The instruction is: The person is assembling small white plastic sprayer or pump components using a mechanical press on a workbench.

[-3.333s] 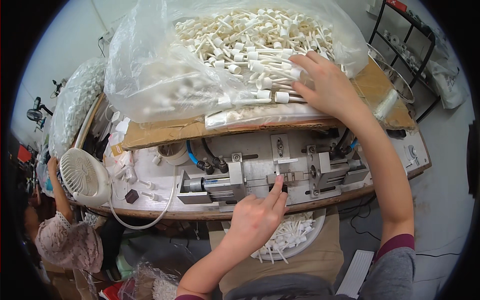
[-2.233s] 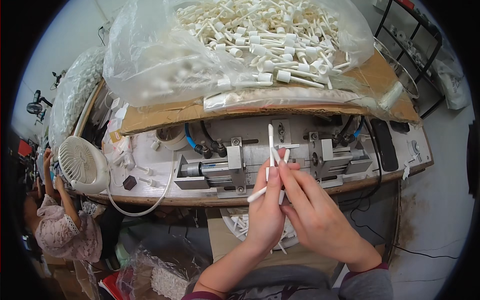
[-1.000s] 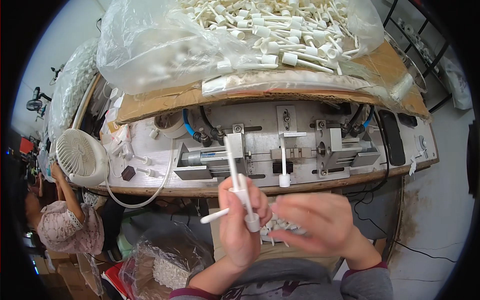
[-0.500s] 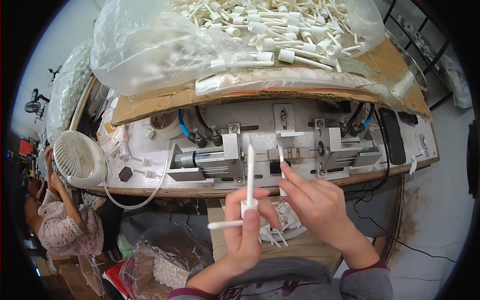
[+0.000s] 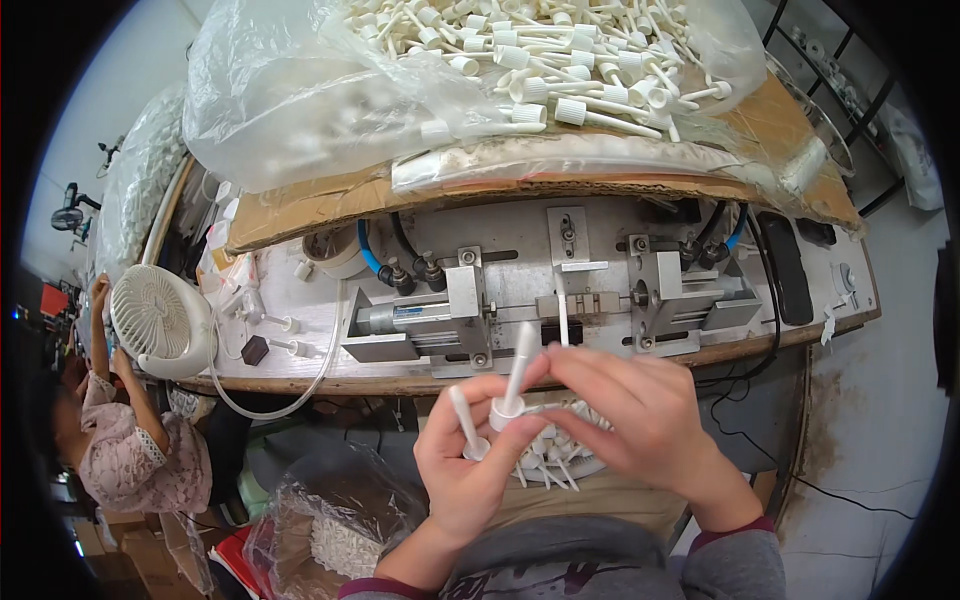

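Note:
My left hand is closed around two white plastic caps with stems. One capped stem points up and away between thumb and fingers. The other capped stem leans up at the left of the palm. Close beside it, my right hand has its fingertips together on a thin white stick, which stands up in front of a metal clamping fixture. The stick's lower end is hidden by the fingers. Below both hands, a white basket holds several more stemmed pieces.
Two metal cylinder units flank the fixture on the bench. A cardboard shelf above bears a plastic bag of stemmed caps. At left stand a white fan and another person. A clear bag sits lower left.
My left hand has tipped its caps, so the sideways stem now points up and the other leans right. My right hand has moved left, close to the left hand.

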`<state>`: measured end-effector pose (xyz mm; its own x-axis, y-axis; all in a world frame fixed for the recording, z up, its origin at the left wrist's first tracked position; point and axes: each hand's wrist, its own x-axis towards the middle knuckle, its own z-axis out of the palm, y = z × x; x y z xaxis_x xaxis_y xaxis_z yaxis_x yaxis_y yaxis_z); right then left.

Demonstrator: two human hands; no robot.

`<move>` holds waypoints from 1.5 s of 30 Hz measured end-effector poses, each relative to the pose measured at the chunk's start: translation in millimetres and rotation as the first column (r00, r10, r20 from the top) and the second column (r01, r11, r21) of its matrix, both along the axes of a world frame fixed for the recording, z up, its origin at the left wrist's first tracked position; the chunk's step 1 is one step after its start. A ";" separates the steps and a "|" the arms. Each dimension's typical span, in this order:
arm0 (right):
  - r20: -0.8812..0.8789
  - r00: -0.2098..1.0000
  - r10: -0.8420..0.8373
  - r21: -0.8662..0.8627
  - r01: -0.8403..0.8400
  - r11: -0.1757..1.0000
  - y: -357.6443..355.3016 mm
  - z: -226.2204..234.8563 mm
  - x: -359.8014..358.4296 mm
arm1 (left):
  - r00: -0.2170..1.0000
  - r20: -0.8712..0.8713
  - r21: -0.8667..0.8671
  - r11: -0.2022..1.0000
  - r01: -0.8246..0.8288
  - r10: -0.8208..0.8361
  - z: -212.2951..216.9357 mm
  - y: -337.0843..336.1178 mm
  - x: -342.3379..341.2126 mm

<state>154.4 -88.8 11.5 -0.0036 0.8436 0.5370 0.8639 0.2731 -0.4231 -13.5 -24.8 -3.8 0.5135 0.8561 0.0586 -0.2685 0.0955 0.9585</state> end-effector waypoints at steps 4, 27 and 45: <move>-0.051 0.996 0.069 0.130 -0.061 0.990 -16.5 3.9 -12.3 | 0.976 -0.100 -0.142 0.974 0.177 -0.192 -5.6 -6.4 -1.5; 0.412 0.899 -0.148 -0.082 0.198 0.977 17.1 -7.5 -7.6 | 0.980 -0.084 0.129 0.973 0.190 -0.181 19.9 14.8 -17.9; 0.390 0.909 -0.147 -0.453 0.328 0.829 171.8 114.3 119.4 | 0.822 -0.472 0.858 0.381 0.345 0.319 -10.5 26.6 27.1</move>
